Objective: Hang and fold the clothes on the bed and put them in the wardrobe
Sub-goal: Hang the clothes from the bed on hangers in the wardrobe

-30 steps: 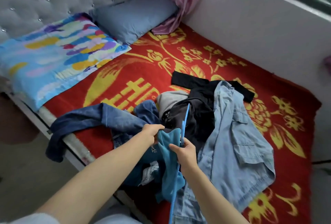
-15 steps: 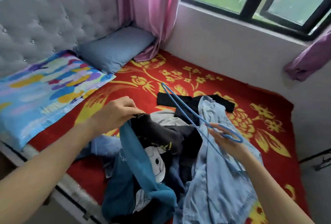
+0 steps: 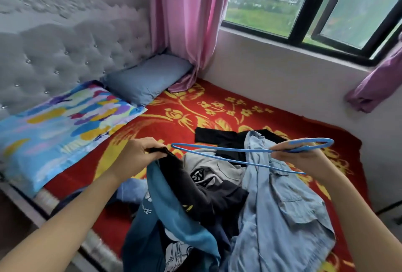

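My left hand (image 3: 139, 154) grips the collar of a teal and black printed T-shirt (image 3: 174, 213), lifted off the clothes pile so that it hangs down toward me. My right hand (image 3: 302, 158) holds a thin blue hanger (image 3: 228, 152) by its hook end, lying nearly flat above the pile with its far tip close to my left hand. Under the hanger lie a light blue denim shirt (image 3: 282, 213), a grey garment (image 3: 208, 167) and a black garment (image 3: 217, 136), all on the red and yellow blanket (image 3: 185, 123) of the bed.
A multicoloured pillow (image 3: 61, 128) and a grey-blue pillow (image 3: 145, 78) lie by the tufted grey headboard (image 3: 65, 45). A pink curtain (image 3: 187, 17) hangs in the corner beside the window (image 3: 304, 4). The bed's edge (image 3: 43, 204) runs at lower left.
My view has tilted up toward the window. My left hand has lifted the T-shirt by its collar, and my right hand has swung the hanger from upright to nearly flat above the pile.
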The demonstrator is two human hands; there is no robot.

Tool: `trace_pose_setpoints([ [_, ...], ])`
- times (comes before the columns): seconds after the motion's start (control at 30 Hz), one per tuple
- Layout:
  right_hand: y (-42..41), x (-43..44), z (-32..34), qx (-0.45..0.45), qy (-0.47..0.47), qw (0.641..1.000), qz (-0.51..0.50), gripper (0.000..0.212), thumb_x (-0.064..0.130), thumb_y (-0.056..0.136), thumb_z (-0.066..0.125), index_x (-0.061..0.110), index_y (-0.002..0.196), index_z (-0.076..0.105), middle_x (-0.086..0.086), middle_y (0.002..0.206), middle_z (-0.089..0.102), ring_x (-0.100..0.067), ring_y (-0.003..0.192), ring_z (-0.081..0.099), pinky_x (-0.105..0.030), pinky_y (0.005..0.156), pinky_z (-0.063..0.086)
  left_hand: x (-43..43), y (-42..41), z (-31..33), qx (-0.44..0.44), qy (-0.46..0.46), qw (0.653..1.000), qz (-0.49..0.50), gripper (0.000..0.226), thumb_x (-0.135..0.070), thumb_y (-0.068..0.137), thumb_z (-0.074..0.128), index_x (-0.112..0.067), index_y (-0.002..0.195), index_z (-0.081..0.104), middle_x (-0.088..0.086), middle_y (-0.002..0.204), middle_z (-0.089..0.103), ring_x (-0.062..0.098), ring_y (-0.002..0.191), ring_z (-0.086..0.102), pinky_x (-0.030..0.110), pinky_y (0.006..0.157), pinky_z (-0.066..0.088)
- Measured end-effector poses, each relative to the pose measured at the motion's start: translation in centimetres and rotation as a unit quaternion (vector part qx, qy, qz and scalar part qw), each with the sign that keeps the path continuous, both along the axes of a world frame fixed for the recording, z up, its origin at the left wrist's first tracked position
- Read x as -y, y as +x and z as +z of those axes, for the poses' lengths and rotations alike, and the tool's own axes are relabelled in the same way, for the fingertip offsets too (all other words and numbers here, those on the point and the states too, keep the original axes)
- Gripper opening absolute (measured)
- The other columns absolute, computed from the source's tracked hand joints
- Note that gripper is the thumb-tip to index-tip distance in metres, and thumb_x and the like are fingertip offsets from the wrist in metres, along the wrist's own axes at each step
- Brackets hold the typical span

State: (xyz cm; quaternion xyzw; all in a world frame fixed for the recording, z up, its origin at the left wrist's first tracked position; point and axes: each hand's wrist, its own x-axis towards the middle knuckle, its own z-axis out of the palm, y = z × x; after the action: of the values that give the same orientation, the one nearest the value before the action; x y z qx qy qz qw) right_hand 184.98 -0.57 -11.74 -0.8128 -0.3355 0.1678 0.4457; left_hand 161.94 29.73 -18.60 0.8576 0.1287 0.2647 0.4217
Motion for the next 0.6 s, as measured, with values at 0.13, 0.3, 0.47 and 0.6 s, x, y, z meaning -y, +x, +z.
trace_pose_setpoints([
  [0.13,-0.1,1.1,0.5,-0.005,0.013,0.999,0.031,0.020,0.016,0.064,0.076,0.036,0.067,0.076,0.001,0.067,0.071,-0.006,0.060,0.063,-0.015,0.058,0.051,0.8,-1.4,-0.7,-0.006,-0.055,0.997,0.048,0.039,0.011,0.069,0.074,-0.027,0.070,0.065,-0.005,0.073,0.065,0.001,0.070,0.059,0.012,0.069,0.044],
  [0.3,-1.0,1.1,0.8,-0.016,-0.015,0.995,0.095,0.015,0.025,0.057,0.073,0.036,0.066,0.076,-0.001,0.059,0.068,-0.003,0.051,0.056,-0.013,0.048,0.041,2.0,-2.6,-1.3,-0.008,-0.072,0.996,0.061,0.033,0.009,0.070,0.074,-0.022,0.074,0.064,0.000,0.074,0.065,0.008,0.071,0.059,0.013,0.068,0.045],
  [0.47,-1.9,0.4,1.5,-0.005,-0.024,0.994,0.108,0.016,0.036,0.055,0.072,0.037,0.070,0.076,-0.013,0.068,0.070,-0.020,0.060,0.059,-0.031,0.059,0.044,2.9,-3.4,-1.8,-0.018,-0.064,0.996,0.052,0.035,0.010,0.070,0.073,-0.023,0.079,0.066,-0.001,0.079,0.067,0.007,0.078,0.061,0.019,0.074,0.047],
  [0.6,-2.6,-0.6,1.9,0.011,-0.056,0.988,0.145,0.017,0.039,0.060,0.072,0.035,0.075,0.077,-0.017,0.067,0.068,-0.024,0.055,0.055,-0.030,0.053,0.040,3.0,-3.8,-2.0,-0.026,0.005,1.000,-0.003,0.021,0.007,0.070,0.074,-0.008,0.085,0.073,0.000,0.080,0.066,0.006,0.080,0.060,0.020,0.075,0.048],
])
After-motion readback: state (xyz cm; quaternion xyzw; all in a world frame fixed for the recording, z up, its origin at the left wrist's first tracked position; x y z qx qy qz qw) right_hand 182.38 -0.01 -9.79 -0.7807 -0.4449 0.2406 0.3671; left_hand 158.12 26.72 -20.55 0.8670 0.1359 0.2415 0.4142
